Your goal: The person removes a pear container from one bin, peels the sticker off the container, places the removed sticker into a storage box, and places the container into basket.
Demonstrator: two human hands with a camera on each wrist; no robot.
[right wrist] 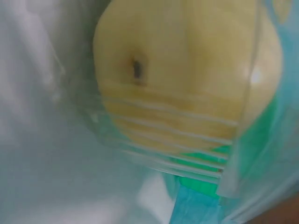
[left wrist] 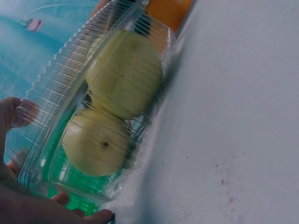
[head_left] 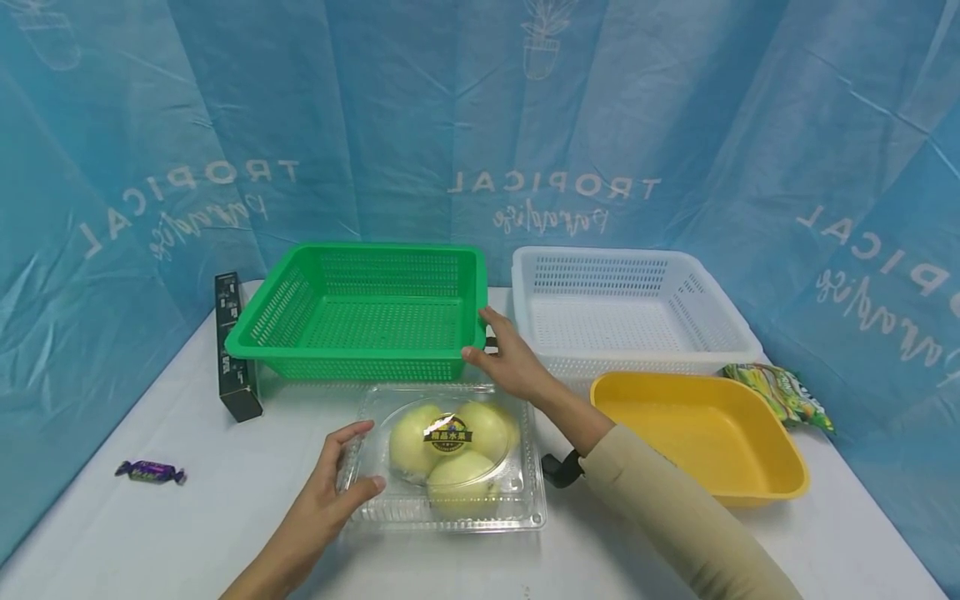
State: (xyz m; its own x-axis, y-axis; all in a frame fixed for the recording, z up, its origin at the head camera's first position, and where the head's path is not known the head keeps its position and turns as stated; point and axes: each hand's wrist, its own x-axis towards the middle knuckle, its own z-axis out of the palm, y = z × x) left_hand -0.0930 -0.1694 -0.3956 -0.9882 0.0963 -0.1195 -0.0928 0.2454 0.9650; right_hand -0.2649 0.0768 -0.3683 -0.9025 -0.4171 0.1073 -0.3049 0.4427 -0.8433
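A clear plastic clamshell box [head_left: 531,492] lies at the front middle of the table, with several pale yellow pears [head_left: 459,477] inside. Its lid carries a dark label [head_left: 447,434]. Over the box's left edge rests my left hand [head_left: 324,492], thumb and index finger spread on the lid. Its lower fingers show beside the box in the left wrist view. My right hand [head_left: 513,362] hovers by the far right corner of the box, near the green basket's [head_left: 356,367] front right corner. Whether it touches either is unclear. A pear [right wrist: 187,74] fills the right wrist view.
A white basket [head_left: 637,354] stands back right, a yellow basin [head_left: 697,433] in front of it. A green snack packet [head_left: 783,396] lies at the right. On the left are a long black box [head_left: 236,375] and a purple wrapped candy [head_left: 151,472].
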